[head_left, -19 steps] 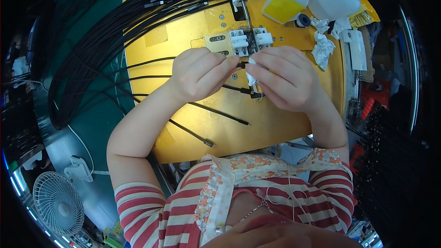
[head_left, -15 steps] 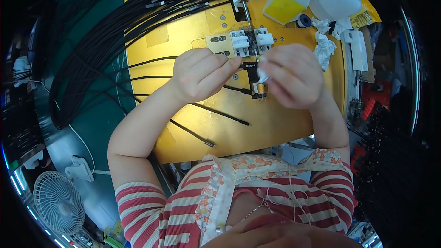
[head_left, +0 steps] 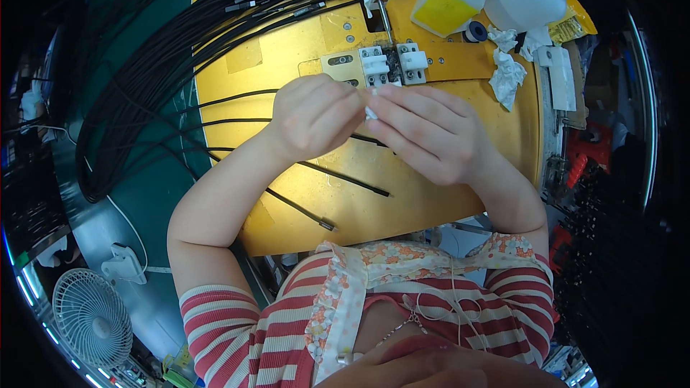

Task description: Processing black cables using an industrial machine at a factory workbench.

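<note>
Beyond the right hand (head_left: 435, 134), crumpled tissue (head_left: 507, 80).

Red-and-cream striped sleeves (head_left: 218, 325), ruffled floral trim (head_left: 333, 309), beaded necklace (head_left: 394, 331)

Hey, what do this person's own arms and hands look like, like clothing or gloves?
The left hand and right hand are both ungloved, with no watch or bracelet visible on either wrist. The forearms are bare. The left sleeve and right sleeve have red and off-white stripes and end near the elbows.
</note>
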Tool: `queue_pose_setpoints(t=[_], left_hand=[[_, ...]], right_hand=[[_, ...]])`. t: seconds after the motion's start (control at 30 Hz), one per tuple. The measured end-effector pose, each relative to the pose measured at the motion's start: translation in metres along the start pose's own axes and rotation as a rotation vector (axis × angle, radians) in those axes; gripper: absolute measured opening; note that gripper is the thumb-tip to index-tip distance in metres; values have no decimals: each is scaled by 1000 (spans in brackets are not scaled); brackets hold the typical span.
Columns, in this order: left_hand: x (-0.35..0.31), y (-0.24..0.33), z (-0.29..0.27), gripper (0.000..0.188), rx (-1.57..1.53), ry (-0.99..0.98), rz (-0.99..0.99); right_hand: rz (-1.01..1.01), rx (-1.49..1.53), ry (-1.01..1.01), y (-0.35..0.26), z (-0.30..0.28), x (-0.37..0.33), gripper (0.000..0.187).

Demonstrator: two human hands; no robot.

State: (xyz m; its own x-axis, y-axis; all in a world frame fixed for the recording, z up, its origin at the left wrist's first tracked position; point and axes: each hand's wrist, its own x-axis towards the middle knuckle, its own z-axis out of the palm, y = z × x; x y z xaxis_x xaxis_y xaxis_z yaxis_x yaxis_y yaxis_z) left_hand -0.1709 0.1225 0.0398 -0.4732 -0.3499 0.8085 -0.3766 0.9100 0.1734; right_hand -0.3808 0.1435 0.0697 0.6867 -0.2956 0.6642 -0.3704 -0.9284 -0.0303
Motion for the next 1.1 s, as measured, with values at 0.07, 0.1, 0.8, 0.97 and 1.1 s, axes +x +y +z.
queue_pose_setpoints(t=[0.07, 0.1, 0.8, 0.97, 1.1], left_hand=[[-1, -2, 0, 26, -4, 17, -9], [-2, -3, 0, 28, -2, 33, -21], [-2, -3, -3, 29, -6, 56, 0], [-3, -3, -5, 27, -10, 59, -15], [-2, 0, -3, 23, -33, 50, -66]], right_hand=[[-8, 17, -6, 3, -3, 1, 19], [-19, 40, -9, 5, -3, 1, 18], [-19, 53, 27, 6, -2, 2, 19], [47, 2, 89, 12, -19, -10, 20], [40, -50, 207, 10, -27, -14, 23]])
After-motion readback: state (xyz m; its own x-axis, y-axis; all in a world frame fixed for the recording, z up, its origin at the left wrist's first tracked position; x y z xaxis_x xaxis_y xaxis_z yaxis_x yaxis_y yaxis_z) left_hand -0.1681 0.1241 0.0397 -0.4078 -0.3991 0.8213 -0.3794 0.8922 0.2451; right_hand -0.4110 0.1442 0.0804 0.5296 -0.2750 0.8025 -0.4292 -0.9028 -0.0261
